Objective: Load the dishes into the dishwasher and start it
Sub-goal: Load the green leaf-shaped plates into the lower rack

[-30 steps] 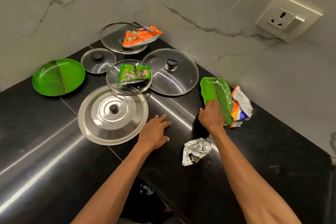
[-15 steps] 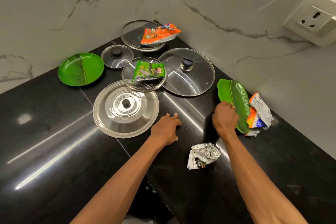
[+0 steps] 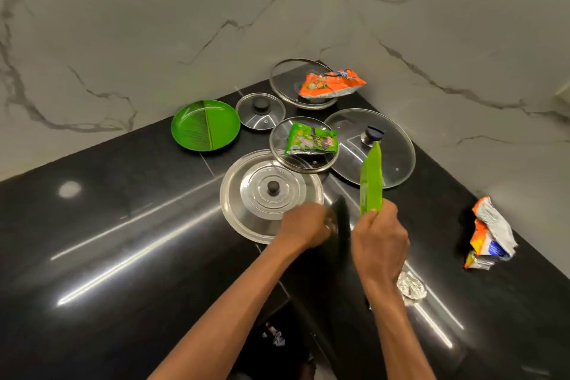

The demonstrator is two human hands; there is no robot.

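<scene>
**Head view: green tray lifted on edge above the counter**

Head view. The right hand (image 3: 381,244), low and right of centre, is closed around the lower end of the oblong green leaf-pattern plastic tray (image 3: 371,183). The tray stands on edge, nearly vertical, clear of the glossy black stone counter (image 3: 123,225), with its upper tip in front of the large glass lid with a dark knob (image 3: 391,160).

The left hand (image 3: 303,230) sits just left of the right hand, over the near rim of the large round stainless-steel lid (image 3: 246,194). It is motion-blurred; whether it is wide, narrow or holding anything cannot be told.

Centre frame, a medium glass lid (image 3: 303,163) overlaps the far edge of the steel lid and carries a green snack wrapper (image 3: 310,142). Behind it lie a small glass lid with a black knob (image 3: 260,111) and, in the wall corner, a glass lid (image 3: 287,83) carrying an orange snack wrapper (image 3: 331,83). A round green leaf-pattern plate (image 3: 205,125) lies flat at centre left.

At right, a crumpled orange-and-white wrapper (image 3: 490,234) lies on the counter. A crumpled silver foil wrapper (image 3: 411,285) shows beside the right forearm.
</scene>
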